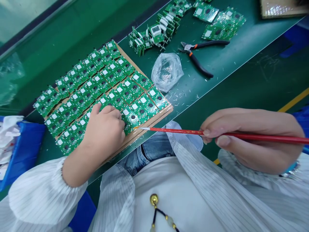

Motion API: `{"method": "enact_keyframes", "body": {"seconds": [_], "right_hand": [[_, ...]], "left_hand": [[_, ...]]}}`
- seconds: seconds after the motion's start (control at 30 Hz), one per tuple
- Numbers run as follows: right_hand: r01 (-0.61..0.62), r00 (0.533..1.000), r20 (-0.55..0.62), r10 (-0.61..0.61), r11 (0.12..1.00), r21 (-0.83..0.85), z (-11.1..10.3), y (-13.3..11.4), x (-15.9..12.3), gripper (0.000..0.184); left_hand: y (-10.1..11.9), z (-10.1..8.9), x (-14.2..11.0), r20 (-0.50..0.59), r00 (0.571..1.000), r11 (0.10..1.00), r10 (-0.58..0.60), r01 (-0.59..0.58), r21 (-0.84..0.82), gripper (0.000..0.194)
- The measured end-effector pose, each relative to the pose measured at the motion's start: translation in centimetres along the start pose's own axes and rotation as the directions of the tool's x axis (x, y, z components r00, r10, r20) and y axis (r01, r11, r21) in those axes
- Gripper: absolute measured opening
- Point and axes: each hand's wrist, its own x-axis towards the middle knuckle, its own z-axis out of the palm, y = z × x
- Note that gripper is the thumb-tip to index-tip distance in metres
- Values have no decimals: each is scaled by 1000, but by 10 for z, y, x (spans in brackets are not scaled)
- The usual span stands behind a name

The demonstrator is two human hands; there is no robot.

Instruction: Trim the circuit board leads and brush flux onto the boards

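Rows of green circuit boards (106, 75) with white squares and black round spots lie on a cardboard sheet (154, 117). My left hand (103, 124) rests over the front rows with its fingers curled down. Its fingertips are hidden, so what they hold, if anything, does not show. Between thumb and fingers, my right hand (251, 135) grips a thin red paintbrush (178, 130). The brush's yellowish tip touches or hovers just over the front edge of a board, right of my left hand.
A clear plastic bag (167, 71) holds small clipped bits; more bits are scattered nearby. Black-handled cutting pliers (201, 54) lie open behind it. Upright boards (154, 32) and flat stacked boards (224, 24) are farther back. A blue bin (29, 145) stands at left.
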Motion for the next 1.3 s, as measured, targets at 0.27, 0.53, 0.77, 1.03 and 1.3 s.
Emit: {"method": "enact_keyframes", "body": {"seconds": [0.27, 0.53, 0.77, 1.03, 1.3], "right_hand": [[-12, 1000, -5, 12, 1000, -7, 0, 0, -1, 22], [8, 1000, -6, -8, 1000, -25, 0, 1, -1, 20], [18, 1000, -2, -18, 999, -33, 0, 2, -2, 19], [-75, 994, -84, 73, 997, -22, 1, -3, -2, 27], [-90, 992, -91, 89, 996, -9, 2, 0, -5, 30]], "left_hand": [[-1, -4, -7, -82, 995, 996, -54, 48, -70, 31], [2, -8, -10, 17, 997, 996, -81, 82, -34, 32], [6, -9, -4, 56, 997, 998, -54, 52, 38, 31], [0, -11, 0, 96, 995, 997, 25, -31, 65, 29], [-4, -10, 6, 174, 984, 999, 42, -47, 24, 25]]}}
